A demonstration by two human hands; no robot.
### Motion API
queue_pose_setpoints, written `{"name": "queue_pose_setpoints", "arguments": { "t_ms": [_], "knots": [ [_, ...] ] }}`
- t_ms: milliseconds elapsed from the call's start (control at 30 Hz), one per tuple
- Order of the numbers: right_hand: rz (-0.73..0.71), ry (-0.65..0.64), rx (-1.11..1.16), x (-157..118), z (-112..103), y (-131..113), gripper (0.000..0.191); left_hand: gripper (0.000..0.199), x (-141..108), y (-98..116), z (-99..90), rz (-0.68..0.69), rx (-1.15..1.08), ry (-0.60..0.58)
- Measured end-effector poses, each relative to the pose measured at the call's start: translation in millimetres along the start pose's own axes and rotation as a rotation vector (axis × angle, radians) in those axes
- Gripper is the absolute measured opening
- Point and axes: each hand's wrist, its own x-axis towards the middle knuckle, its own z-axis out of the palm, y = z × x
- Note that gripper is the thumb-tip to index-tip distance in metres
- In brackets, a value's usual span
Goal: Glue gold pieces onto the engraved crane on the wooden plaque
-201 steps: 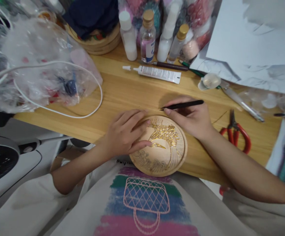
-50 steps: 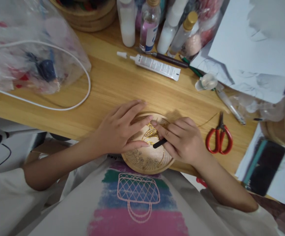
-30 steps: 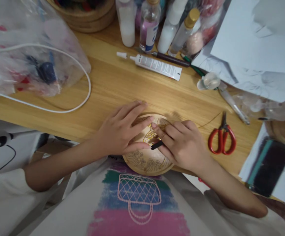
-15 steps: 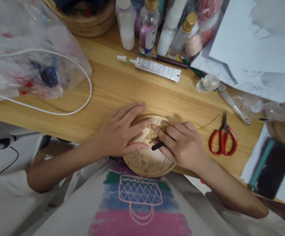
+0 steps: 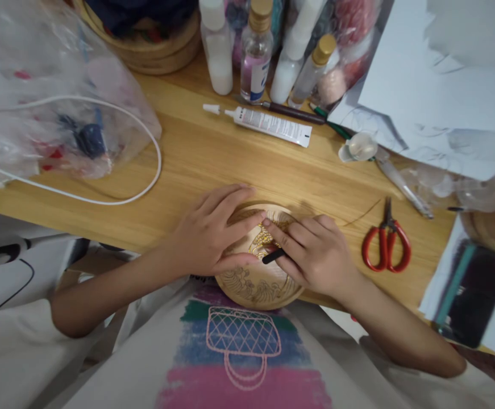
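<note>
A round wooden plate [image 5: 247, 287] with dark drawn wave lines and a raised gold wire pattern [image 5: 256, 245] lies at the table's front edge. My left hand [image 5: 208, 230] rests over its left side, fingers spread, with the thumb and index finger on the surface. From the right, my right hand [image 5: 315, 250] is closed around a slim black tool [image 5: 273, 255], whose blunt end sticks out toward the left. The tool's working end is hidden under the fingers. My right index fingertip presses close to my left index fingertip at the gold pattern.
Red-handled pliers [image 5: 386, 244] lie right of my right hand, near a thin wire [image 5: 364, 213]. Behind are a white glue tube [image 5: 273, 125], several bottles [image 5: 256, 57] and papers [image 5: 435, 96]. A plastic bag [image 5: 51, 113] and white cable [image 5: 157, 159] sit left; a phone [image 5: 475, 295] lies right.
The camera view has tilted slightly, so the table items sit a little lower. Both hands keep nearly the same place on the plate, and the black tool has barely shifted.
</note>
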Motion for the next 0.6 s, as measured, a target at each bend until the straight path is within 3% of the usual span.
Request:
{"name": "queue_pose_setpoints", "arguments": {
  "t_ms": [600],
  "knots": [
    [0.046, -0.093, 0.02, 3.4, -8.3, -3.1, 0.035, 0.061, 0.5, -0.2, 0.9, -0.025, -0.014, 0.004]
  ]
}}
